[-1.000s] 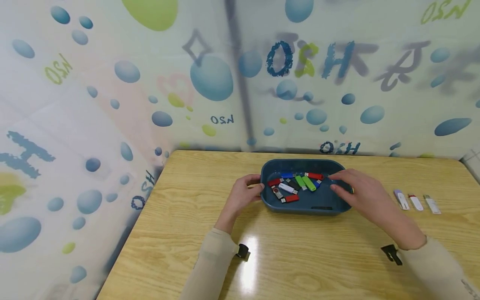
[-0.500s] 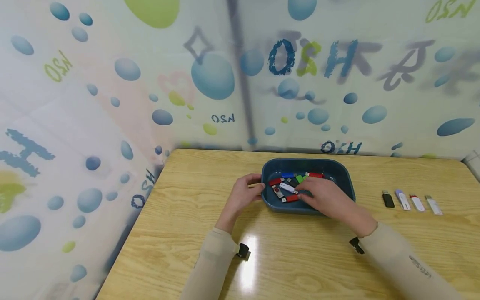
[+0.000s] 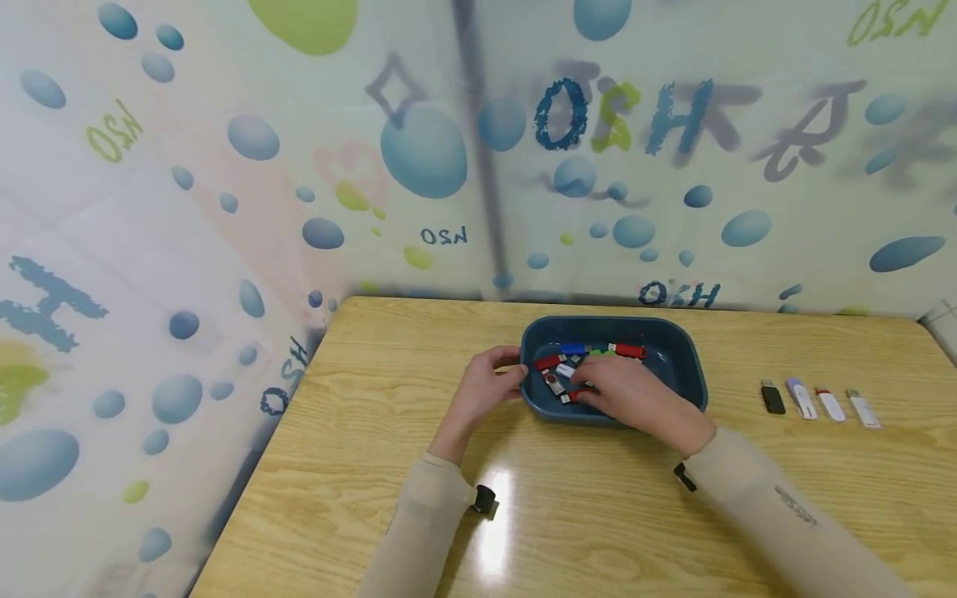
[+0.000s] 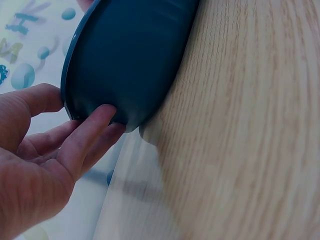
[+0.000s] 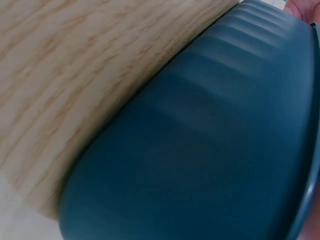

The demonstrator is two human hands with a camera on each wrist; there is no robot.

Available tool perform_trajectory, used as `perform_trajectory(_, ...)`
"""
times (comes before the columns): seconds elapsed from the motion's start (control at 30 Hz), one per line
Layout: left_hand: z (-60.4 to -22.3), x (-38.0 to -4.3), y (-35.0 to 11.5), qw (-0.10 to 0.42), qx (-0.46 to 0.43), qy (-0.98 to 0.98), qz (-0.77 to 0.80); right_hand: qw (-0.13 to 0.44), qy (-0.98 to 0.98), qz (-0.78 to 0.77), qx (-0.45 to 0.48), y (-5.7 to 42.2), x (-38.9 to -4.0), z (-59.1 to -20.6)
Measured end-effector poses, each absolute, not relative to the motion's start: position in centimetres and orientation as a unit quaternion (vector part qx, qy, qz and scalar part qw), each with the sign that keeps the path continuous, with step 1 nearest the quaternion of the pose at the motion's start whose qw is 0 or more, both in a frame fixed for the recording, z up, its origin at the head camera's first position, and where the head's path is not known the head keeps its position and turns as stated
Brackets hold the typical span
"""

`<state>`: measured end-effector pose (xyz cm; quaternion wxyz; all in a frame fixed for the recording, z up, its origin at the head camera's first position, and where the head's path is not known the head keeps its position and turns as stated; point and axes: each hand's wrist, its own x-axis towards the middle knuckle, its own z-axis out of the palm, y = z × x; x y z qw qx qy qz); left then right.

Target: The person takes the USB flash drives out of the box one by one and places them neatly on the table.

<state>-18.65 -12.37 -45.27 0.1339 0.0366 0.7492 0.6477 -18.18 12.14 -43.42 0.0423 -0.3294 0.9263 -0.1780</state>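
Note:
My left hand grips the left end of the dark blue tray. In the left wrist view the thumb is at the tray's rim and the fingers lie against its outer wall. My right hand reaches down into the tray, fingertips over a white USB stick whose other end they cover. I cannot tell whether they pinch it. Around it lie a blue stick, red sticks and a silver one; the hand mostly hides the green ones.
Right of the tray, several USB sticks lie in a row on the wooden table: a black one, a purple-and-white one, a red-and-white one and a pale one. A patterned curtain hangs behind.
My right hand has moved left from the tray's right end to the white stick, and the black stick on the table has come into view. My left hand has stayed on the tray.

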Motion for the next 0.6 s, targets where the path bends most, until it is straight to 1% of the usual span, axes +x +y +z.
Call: perform_trajectory(0.6,-45.5,-18.7,-12.3,0.134,0.032,0.747,0.650,0.092,0.921,-0.127,-0.356,10.7,-19.6,-43.3)
